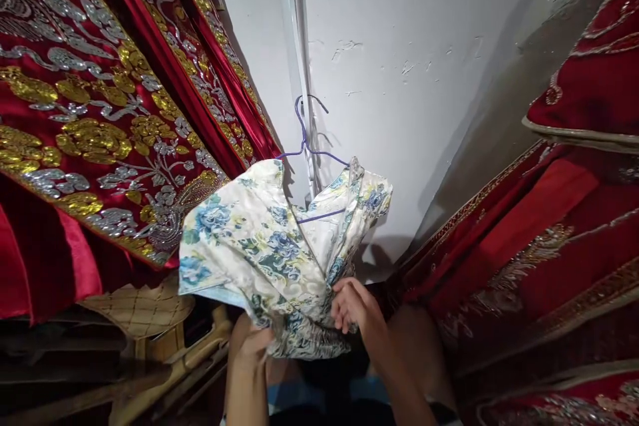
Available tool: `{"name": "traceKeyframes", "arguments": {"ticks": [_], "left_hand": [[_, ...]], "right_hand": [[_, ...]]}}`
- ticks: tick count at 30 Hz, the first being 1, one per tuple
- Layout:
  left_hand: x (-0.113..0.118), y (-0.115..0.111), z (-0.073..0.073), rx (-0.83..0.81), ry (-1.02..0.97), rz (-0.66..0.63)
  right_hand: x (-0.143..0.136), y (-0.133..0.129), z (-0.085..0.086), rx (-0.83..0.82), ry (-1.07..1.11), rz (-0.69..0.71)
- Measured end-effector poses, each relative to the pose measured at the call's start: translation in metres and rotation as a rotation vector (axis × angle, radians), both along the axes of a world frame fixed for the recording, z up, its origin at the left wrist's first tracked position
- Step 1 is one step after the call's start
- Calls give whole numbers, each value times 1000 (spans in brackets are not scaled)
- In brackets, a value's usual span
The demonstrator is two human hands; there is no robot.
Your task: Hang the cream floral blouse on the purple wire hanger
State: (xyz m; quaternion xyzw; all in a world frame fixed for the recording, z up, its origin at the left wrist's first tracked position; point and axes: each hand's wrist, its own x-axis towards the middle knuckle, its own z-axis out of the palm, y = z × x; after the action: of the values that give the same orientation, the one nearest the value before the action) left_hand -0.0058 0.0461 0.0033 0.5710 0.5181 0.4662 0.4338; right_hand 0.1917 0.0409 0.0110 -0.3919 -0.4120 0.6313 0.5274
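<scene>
A white garment (279, 246) with blue and yellow flowers hangs on a purple wire hanger (304, 146), its V-shaped neckline facing me. My right hand (352, 306) pinches the fabric at the lower end of the neckline with curled fingers. Lower on the left, my left hand (257, 343) grips the garment's side near the gathered hem, partly covered by cloth. The hanger's hook points up beside a white vertical pipe.
Red cloth with gold and silver sequins (94, 140) hangs at the left. More red embroidered cloth (539, 233) hangs at the right. A wooden chair (174, 373) stands at the lower left. Behind the garment is a white wall (399, 53) with a pipe (295, 26).
</scene>
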Motion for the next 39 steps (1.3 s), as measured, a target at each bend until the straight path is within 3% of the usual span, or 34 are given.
{"name": "traceKeyframes", "arguments": {"ticks": [7,13,16,18,20,22,24,27,30,34,39], "left_hand": [[19,1,8,-113,-380,232],[22,4,8,-132,-431,212],[15,12,0,-93,-401,342],[14,16,-5,37,-315,550],[19,15,-9,309,-168,778],[31,10,-11,600,28,849],[45,5,-10,724,194,668],[62,5,-10,630,247,324],[64,12,-7,557,202,239],[56,21,3,474,324,95],[54,24,14,330,720,-19]], "right_hand": [[-19,14,6,117,-171,-9],[-17,13,9,155,-221,0],[-14,13,12,151,-212,-83],[-11,12,12,133,-175,-157],[-9,11,12,123,-141,-173],[-9,10,11,122,-144,-159],[-12,8,11,129,-184,-134],[-18,9,15,138,-241,-80],[-20,25,32,147,-255,-39],[-13,76,85,153,-169,-61],[-10,123,159,297,83,-36]]}}
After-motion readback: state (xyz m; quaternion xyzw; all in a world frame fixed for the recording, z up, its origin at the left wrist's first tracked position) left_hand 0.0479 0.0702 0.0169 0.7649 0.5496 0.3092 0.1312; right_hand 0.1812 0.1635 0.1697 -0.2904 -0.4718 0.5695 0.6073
